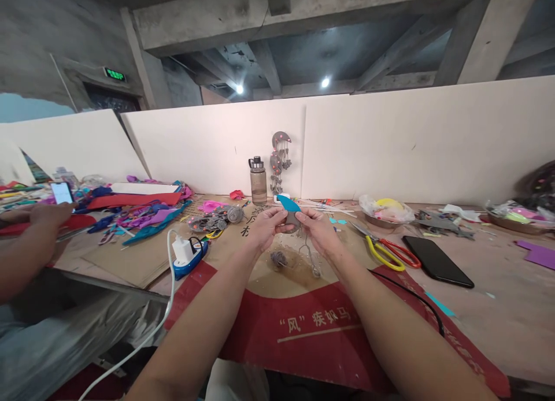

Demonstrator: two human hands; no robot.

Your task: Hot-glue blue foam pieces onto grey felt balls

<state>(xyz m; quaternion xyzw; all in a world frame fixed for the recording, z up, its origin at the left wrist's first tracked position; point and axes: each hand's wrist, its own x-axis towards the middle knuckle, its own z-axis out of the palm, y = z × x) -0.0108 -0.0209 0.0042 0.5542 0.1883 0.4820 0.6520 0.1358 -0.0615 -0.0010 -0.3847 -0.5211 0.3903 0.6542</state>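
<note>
Both my hands meet above the middle of the table. My left hand (267, 226) pinches the left side of a small grey piece (292, 221), and my right hand (315, 227) has its fingers closed on the right side. A pointed blue piece (288, 203) rises from the top of the grey piece, between the fingertips. Grey yarn hangs below my right hand down to a small clump (316, 271). A ball of grey yarn (278, 259) lies on the brown-and-red sheet (299, 337) under my hands.
Yellow-handled scissors (384, 255), red-handled scissors (399, 252) and a black phone (437, 261) lie at right. A bottle (258, 184) stands behind my hands. At left are a blue power strip (191, 259) with a white cable, coloured scraps, and another person's hand (52, 219) by a lit phone.
</note>
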